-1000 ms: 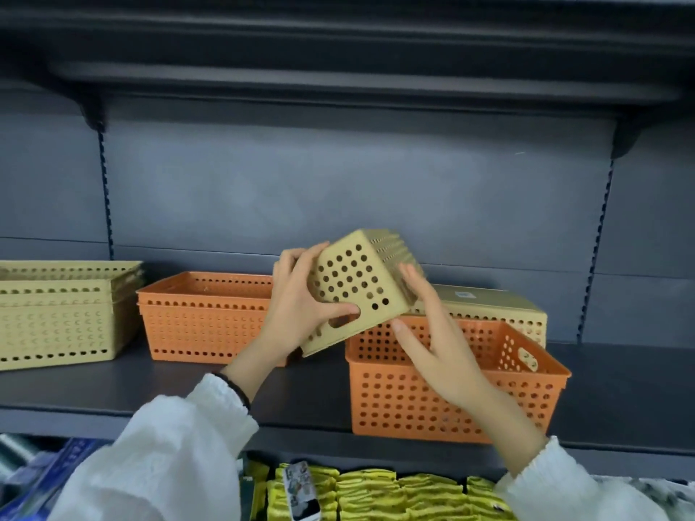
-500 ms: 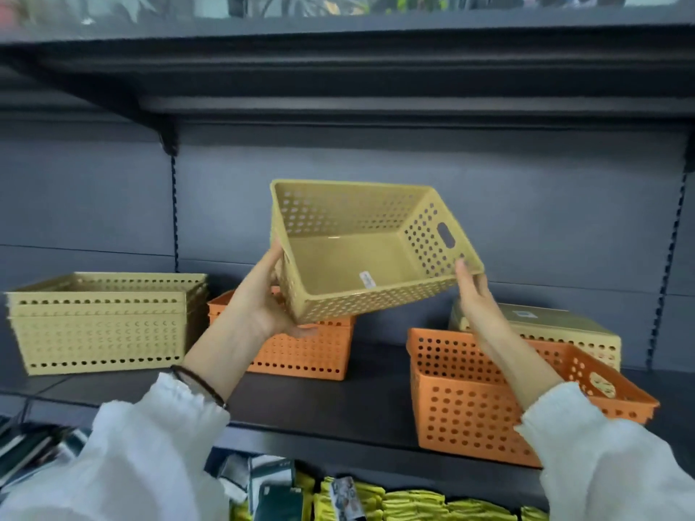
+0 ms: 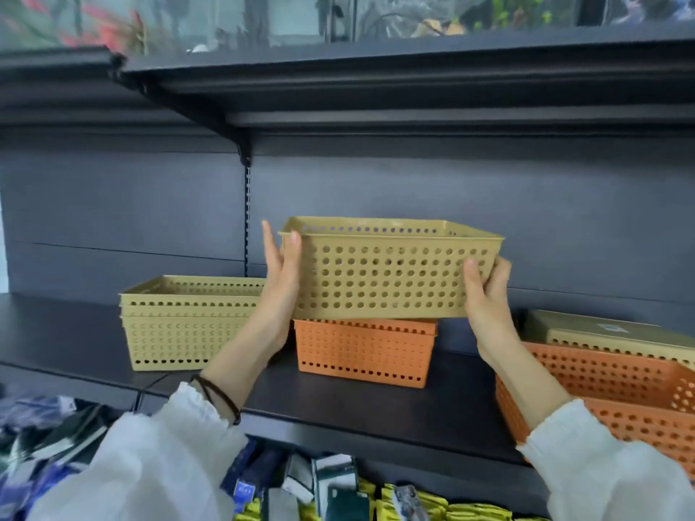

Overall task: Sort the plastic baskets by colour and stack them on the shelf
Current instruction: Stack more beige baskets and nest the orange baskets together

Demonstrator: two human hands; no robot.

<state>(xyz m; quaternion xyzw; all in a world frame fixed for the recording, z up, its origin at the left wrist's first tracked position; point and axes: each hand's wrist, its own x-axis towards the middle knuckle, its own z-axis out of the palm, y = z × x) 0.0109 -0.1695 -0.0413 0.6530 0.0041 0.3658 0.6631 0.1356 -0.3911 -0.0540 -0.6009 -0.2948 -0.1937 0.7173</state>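
Observation:
A yellow perforated basket (image 3: 387,272) is held upright in the air above the dark shelf (image 3: 75,340). My left hand (image 3: 280,280) grips its left end and my right hand (image 3: 485,291) grips its right end. To its left, a stack of nested yellow baskets (image 3: 184,325) stands on the shelf. Right below the held basket stands an orange basket (image 3: 364,351). At the right edge sits another orange basket (image 3: 620,389), with an upside-down yellow basket (image 3: 609,332) behind it.
An upper shelf (image 3: 376,88) overhangs the baskets, carried by a bracket (image 3: 244,148) on a slotted upright. Below the shelf's front edge lie packaged goods (image 3: 319,486), dark and yellow. Bare shelf surface shows between the middle and right orange baskets.
The yellow basket, first tipped over the right orange basket, has been lifted, levelled upright and carried left, so it hangs above the middle orange basket. The camera view has swung left.

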